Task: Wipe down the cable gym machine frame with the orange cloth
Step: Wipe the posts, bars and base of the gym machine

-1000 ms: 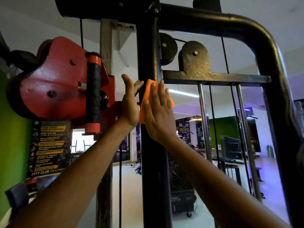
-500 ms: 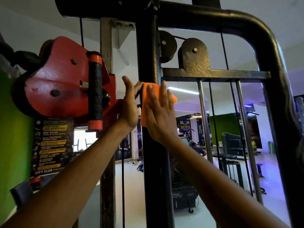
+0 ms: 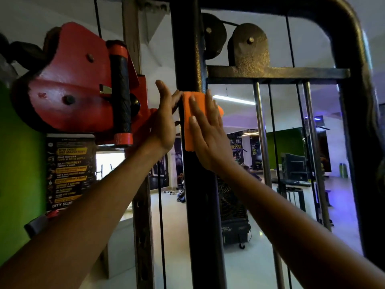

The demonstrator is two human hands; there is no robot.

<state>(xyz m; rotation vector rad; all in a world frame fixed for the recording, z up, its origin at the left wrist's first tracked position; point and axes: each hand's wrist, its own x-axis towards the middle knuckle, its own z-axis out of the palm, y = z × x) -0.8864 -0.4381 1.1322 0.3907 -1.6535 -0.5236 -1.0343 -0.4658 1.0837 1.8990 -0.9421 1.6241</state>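
Cloth (image 3: 188,126) pressed flat on frame post (image 3: 200,205), right hand (image 3: 208,130)

Right hand (image 3: 208,132) and cloth (image 3: 188,122) have slid down the post (image 3: 193,195): a second ago the cloth's top edge was level with the crossbar (image 3: 291,73), now it sits clearly below it. Left hand (image 3: 164,122) dropped alongside, fingertips lower against the red carriage (image 3: 73,90). Cloth looks less bunched, though blur makes that uncertain.
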